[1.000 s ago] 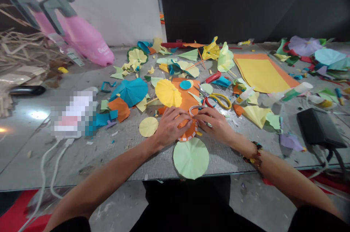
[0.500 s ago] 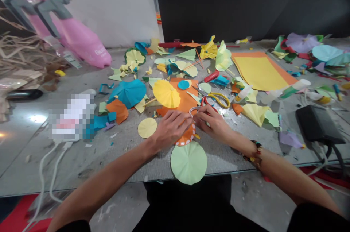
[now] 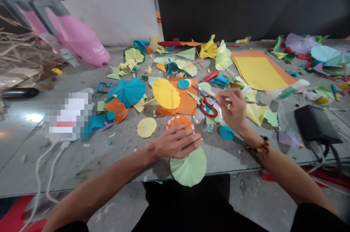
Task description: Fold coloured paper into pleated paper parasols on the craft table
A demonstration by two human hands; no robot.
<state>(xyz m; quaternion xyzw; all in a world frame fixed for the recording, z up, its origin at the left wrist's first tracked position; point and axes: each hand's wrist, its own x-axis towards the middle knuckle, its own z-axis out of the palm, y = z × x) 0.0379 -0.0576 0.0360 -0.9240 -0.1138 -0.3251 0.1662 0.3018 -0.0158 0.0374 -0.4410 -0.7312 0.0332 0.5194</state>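
My left hand (image 3: 177, 142) lies flat with fingers stretched out on an orange paper circle (image 3: 179, 120) edged with white tape pieces, just above a pale green pleated circle (image 3: 188, 168) at the table's front edge. My right hand (image 3: 232, 109) is up and to the right, fingers curled over the yellow handle of the scissors (image 3: 207, 107). Their red handle and blades still rest on the table. A small blue paper disc (image 3: 226, 132) lies below that hand.
Paper scraps and small paper umbrellas, yellow (image 3: 166, 93) and blue (image 3: 128, 91), crowd the grey table. A yellow sheet on orange paper (image 3: 259, 71) lies back right, a black box (image 3: 315, 124) right, a pink bag (image 3: 79, 38) back left, and white cables (image 3: 51, 166) front left.
My right hand left the orange circle and moved up and right onto the scissors. My left hand slid down and flattened on the circle's near edge. The blue disc came into view.
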